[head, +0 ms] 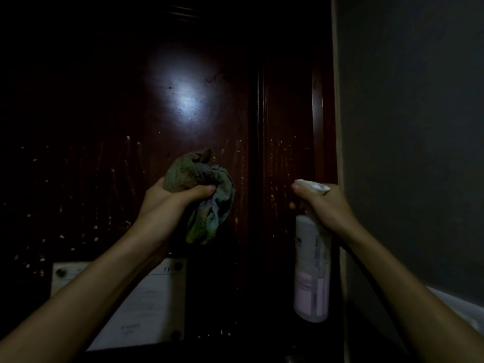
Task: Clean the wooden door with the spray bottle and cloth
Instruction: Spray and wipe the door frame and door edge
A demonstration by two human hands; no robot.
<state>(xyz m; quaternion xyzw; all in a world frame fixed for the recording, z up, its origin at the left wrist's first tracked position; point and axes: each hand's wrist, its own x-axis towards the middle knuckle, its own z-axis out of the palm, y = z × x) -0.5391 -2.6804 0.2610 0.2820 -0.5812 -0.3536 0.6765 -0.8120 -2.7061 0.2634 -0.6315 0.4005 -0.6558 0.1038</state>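
The dark reddish wooden door (104,113) fills the view, dimly lit, with a bright glare patch near its upper middle and pale droplets and streaks across its lower half. My left hand (167,203) is raised in front of the door, gripping a crumpled greenish-blue cloth (207,195) that hangs down from the fist. To the right, my right hand (324,203) holds a white spray bottle (311,268) by its neck, a finger on the trigger and the nozzle pointing left toward the door.
A white notice plate (141,307) is screwed to the door low down, behind my left forearm. A vertical groove and the door frame (318,100) run down the right side. A grey wall (408,127) stands on the far right.
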